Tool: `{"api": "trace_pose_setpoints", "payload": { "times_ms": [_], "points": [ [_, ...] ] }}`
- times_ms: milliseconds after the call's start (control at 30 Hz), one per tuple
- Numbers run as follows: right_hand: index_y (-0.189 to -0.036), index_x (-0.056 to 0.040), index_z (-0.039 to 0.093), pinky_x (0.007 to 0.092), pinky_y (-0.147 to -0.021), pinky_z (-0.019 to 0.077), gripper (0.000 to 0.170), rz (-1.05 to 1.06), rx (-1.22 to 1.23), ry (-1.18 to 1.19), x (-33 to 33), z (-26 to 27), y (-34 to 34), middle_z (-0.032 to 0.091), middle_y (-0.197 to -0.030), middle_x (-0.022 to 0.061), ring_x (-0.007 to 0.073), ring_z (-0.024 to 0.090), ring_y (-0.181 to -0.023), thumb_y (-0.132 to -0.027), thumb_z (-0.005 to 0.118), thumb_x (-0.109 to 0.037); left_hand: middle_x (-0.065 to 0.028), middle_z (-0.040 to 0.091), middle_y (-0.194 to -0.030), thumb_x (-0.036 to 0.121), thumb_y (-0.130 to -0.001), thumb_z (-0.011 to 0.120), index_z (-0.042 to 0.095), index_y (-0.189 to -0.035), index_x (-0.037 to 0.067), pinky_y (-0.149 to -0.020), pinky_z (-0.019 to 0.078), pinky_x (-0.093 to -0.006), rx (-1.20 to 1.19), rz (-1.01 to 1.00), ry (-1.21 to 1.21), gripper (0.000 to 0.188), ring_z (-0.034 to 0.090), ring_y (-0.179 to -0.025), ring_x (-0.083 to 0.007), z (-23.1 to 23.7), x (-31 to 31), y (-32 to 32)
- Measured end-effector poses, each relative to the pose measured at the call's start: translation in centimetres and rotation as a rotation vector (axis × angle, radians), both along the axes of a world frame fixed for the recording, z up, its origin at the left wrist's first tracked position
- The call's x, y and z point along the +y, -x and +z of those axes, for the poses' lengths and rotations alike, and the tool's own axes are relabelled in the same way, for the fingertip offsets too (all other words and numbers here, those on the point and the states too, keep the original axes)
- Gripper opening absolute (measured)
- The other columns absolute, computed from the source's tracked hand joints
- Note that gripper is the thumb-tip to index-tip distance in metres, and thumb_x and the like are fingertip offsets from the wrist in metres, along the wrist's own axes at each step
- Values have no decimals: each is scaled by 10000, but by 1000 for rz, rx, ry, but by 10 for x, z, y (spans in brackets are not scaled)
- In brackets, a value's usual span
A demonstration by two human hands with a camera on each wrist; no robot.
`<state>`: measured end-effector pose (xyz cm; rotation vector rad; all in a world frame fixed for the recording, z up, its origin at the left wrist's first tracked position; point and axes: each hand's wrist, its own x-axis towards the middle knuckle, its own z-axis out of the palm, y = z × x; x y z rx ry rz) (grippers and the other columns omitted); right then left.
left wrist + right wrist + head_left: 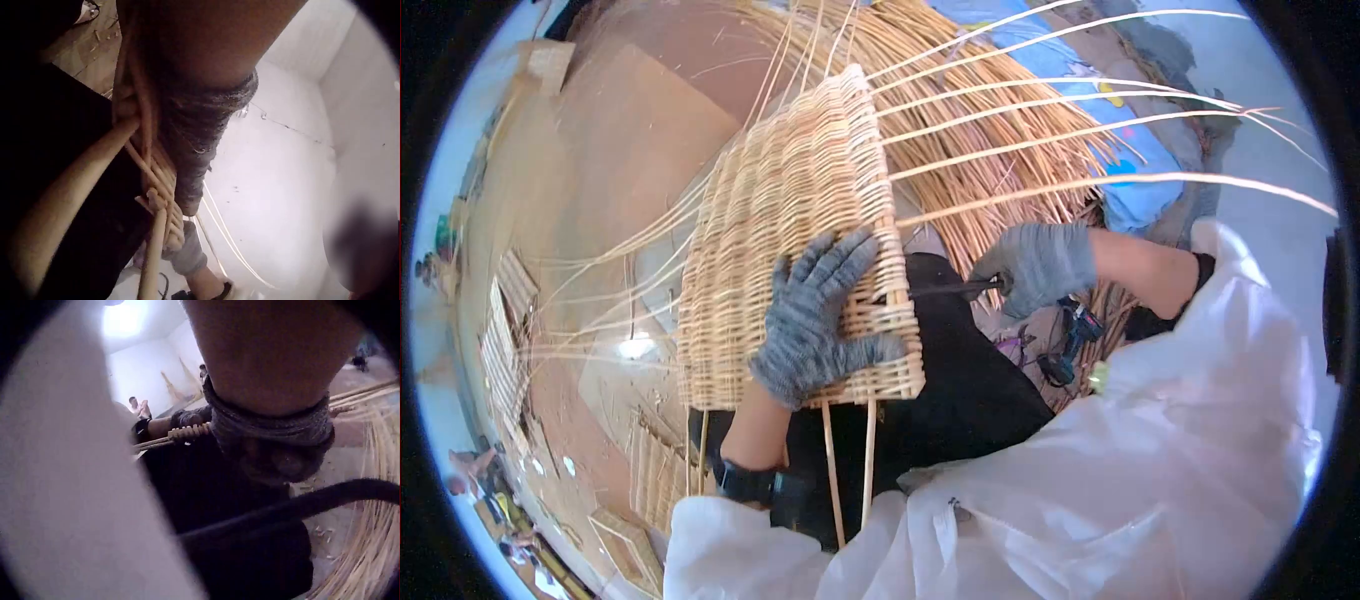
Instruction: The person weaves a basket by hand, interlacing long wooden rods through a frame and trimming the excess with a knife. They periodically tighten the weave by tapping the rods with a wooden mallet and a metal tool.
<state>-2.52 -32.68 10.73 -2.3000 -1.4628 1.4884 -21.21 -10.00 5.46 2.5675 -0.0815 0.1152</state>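
A woven wicker panel (785,190) lies tilted across the person's lap, with long pale stakes standing out from its edges. My left hand (812,320), in a grey glove, rests spread on its near part, thumb stretched toward the right edge. In the left wrist view the gloved left hand (194,137) lies over the panel's border (159,172). To the right of the panel, my gloved right hand (1032,268) grips a dark slender tool (945,289), whose tip meets the weave at the right edge. Its exact kind I cannot tell. The right wrist view shows this hand (269,440) in shadow.
A large heap of loose wicker rods (1000,150) lies beyond the panel on a blue sheet (1145,205). A cordless power tool (1072,345) sits by the right forearm. More woven pieces (505,340) lie on the floor at left. Other people (140,407) sit farther off.
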Motion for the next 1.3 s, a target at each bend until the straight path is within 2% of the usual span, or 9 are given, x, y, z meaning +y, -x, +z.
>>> {"api": "trace_pose_setpoints", "payload": {
  "times_ms": [100, 300, 367, 467, 567, 667, 933, 1167, 1300],
  "points": [
    [-1258, -32, 560, 365, -804, 511, 571, -400, 738, -149, -40, -41, -31, 662, -1077, 117, 220, 646, -921, -775, 671, -316, -55, 442, -1434, 736, -587, 690, 455, -1392, 178, -1103, 167, -571, -5, -3, -33, 1008, 349, -1352, -310, -2, -2, -1],
    [-1302, 16, 477, 397, -911, 480, 597, -632, -461, 68, -185, -382, -9, 632, -1125, 148, 281, 600, -1049, -834, 644, -315, -73, 478, -1395, 761, -645, 634, 507, -1327, 103, -1155, 86, -479, 77, -11, 8, 956, 355, -1352, -302, -7, 9, -10],
    [-1400, -119, 433, 425, -977, 427, 583, -509, -710, 315, -174, -367, -40, 488, -1385, 153, 305, 528, -1204, -895, 539, -390, -86, 491, -1383, 743, -658, 640, 522, -1314, 91, -1160, 83, -489, 95, -14, 41, 932, 344, -1364, -305, -15, 13, -8],
    [-1287, -119, 519, 446, -915, 455, 513, -786, -793, 447, -201, -417, -72, 573, -1242, 165, 335, 575, -1117, -873, 564, -420, -106, 499, -1374, 736, -652, 649, 529, -1307, 76, -1162, 78, -504, 156, -27, 54, 937, 324, -1383, -308, -12, 17, -6],
    [-1011, -69, 677, 457, -824, 498, 378, -812, -557, 248, -200, -434, -92, 674, -951, 220, 383, 648, -916, -905, 539, -405, -106, 496, -1376, 744, -661, 640, 532, -1309, 87, -1161, 63, -518, 172, -43, 68, 928, 307, -1391, -316, -13, 17, -6],
    [-1049, -57, 656, 475, -827, 490, 386, -854, -431, -278, -135, -447, -82, 673, -950, 222, 402, 636, -928, -917, 512, -390, -105, 537, -1332, 756, -671, 627, 571, -1269, 99, -1157, 78, -540, 194, -32, 65, 890, 325, -1381, -333, -11, 15, -5],
    [-1123, -71, 623, 468, -839, 500, 331, -774, -417, 132, -9, -473, -68, 655, -1030, 224, 380, 634, -972, -882, 545, -284, -96, 597, -1249, 745, -657, 652, 635, -1174, 113, -1156, 109, -555, 176, -32, 37, 818, 373, -1353, -334, -15, 17, -5],
    [-1189, -83, 595, 461, -850, 508, 355, -791, -425, 305, -30, -406, -84, 638, -1100, 226, 361, 632, -1011, -851, 575, -191, -87, 537, -1331, 697, -669, 666, 555, -1284, 95, -1155, 114, -491, 150, 3, 84, 868, 361, -1354, -311, -11, 12, -9],
    [-1236, -95, 577, 467, -821, 512, 382, -1060, -450, 100, -72, -331, -64, 652, -1091, 207, 362, 648, -966, -862, 572, -172, -69, 540, -1335, 653, -695, 666, 558, -1288, 116, -1137, 157, -470, 125, 22, 116, 807, 397, -1317, -296, -5, 11, -9]
  ]
}}
